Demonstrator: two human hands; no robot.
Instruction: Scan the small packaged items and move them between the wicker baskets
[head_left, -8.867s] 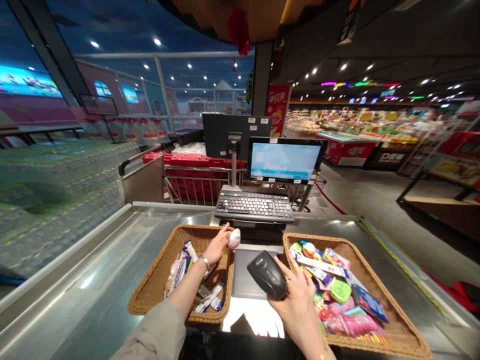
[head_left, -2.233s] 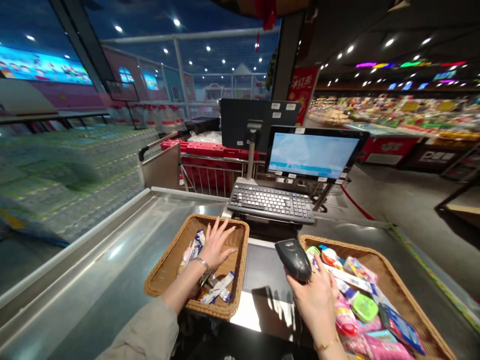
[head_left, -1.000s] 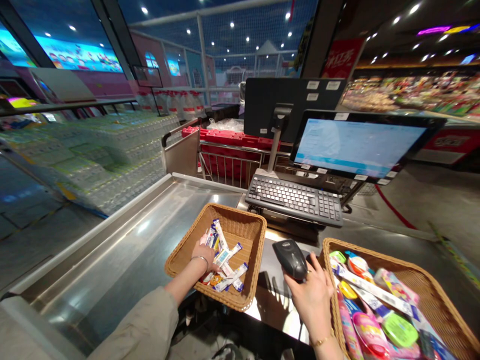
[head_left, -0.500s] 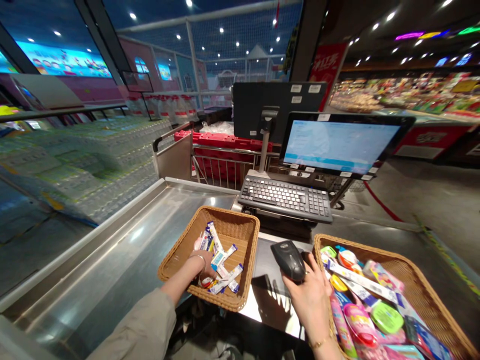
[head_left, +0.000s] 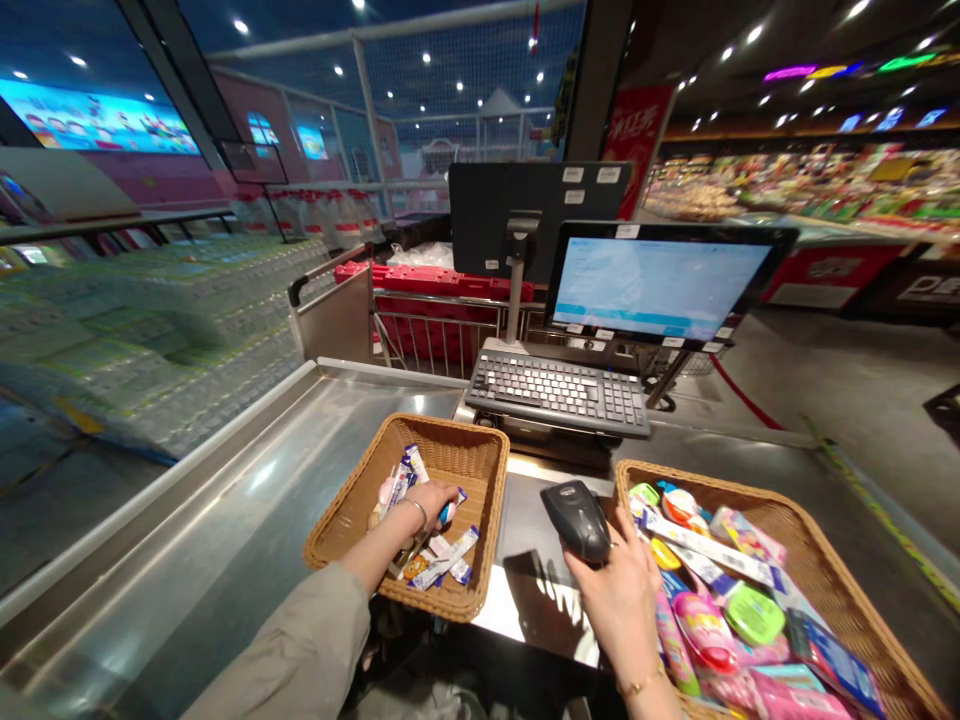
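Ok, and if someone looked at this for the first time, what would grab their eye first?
Probably the bright packages crowding the right wicker basket, pink and lime green among them. Next, the black scanner in the right hand, between that basket and the left wicker basket. Beyond, the lit screen glows pale blue behind the keyboard.

Scanner [head_left: 576, 520]: dark plastic, smooth, with a soft sheen.
Left basket [head_left: 459, 448]: wicker-like weave, ribbed and uneven, lightly shiny along the rim.
Right basket [head_left: 814, 545]: the same coarse weave.
Wrapped sticks [head_left: 446, 560]: smooth, slick-looking wrappers.
Green tub [head_left: 754, 613]: glossy plastic.
Tabletop [head_left: 225, 520]: smooth metal, throwing bright glare.
Keyboard [head_left: 559, 390]: plastic, mostly matt.
Lit screen [head_left: 652, 285]: smooth and glossy, with a dark plastic frame.
Sleeve [head_left: 300, 640]: matt cloth, softly creased.
Left bracelet [head_left: 417, 508]: shiny metal.
Trolley rails [head_left: 439, 297]: bare metal, glinting.
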